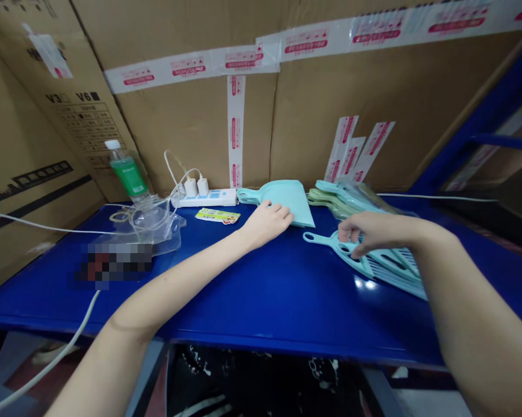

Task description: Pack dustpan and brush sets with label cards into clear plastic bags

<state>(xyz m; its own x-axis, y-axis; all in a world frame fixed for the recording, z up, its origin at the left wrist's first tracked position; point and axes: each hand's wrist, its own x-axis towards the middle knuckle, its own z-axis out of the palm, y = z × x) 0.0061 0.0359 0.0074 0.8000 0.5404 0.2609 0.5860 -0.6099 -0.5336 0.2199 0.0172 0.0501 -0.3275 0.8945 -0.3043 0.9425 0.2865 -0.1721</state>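
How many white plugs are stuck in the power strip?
2. The left plug and the right plug stand side by side at the left end of the power strip. No others seem hidden.

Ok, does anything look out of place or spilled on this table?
Nothing spilled or broken. Mild clutter only: a crumpled clear bag lies beside the green bottle, and a white cable trails off the blue table's front edge. The left hand rests on a teal dustpan; the right hand touches the stacked slotted scoops.
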